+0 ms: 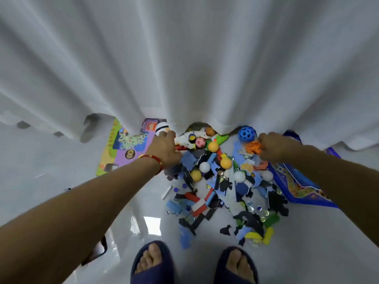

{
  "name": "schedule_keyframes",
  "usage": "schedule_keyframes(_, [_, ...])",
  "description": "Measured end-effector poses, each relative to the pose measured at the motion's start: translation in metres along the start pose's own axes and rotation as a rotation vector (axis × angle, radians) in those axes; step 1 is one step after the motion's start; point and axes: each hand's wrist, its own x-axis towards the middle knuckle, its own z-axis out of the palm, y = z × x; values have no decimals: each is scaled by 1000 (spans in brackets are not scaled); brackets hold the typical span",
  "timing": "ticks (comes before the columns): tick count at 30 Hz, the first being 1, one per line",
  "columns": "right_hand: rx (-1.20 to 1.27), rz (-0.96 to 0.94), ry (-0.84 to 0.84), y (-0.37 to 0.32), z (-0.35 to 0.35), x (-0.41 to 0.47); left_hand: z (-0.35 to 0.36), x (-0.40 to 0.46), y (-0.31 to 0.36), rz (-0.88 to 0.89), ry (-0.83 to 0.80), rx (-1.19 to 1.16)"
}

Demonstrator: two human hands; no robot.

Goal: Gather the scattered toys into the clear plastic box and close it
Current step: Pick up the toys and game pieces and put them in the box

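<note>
Toys (215, 181) lie in a heap on the pale floor (61, 160) ahead of my slippers (151, 263), pressed up against the white curtain (184, 58): balls, foam scraps, blocks, glass beads. Nothing looks gathered yet, and I can't see the clear plastic box anywhere, so nearly all the work seems left. My left hand (164, 149) reaches into the far edge of the heap; whether its fingers hold anything, I cannot tell. My right hand (272, 147) curls round an orange toy (254, 148) just below the blue holed ball (247, 134).
</note>
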Motion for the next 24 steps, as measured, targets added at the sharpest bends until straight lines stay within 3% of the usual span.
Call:
schedule_keyframes(4, [88,37,191,-6,29,63,16,62,-29,-80,108,80])
schedule_keyframes(8, [159,74,347,-24,43,108,27,97,-39,-110,232,4])
schedule_keyframes(13, [-57,128,485,-27,65,123,28,119,-32,-151,211,-32])
schedule_keyframes(16, [-80,54,553,-29,63,113,21,125,-33,-210,173,-87])
schedule_keyframes(20, [54,-29,674,-33,61,79,26,122,-45,-123,80,-26])
schedule_keyframes(24, [209,-271,545,-42,47,33,25,98,-51,-103,146,-80])
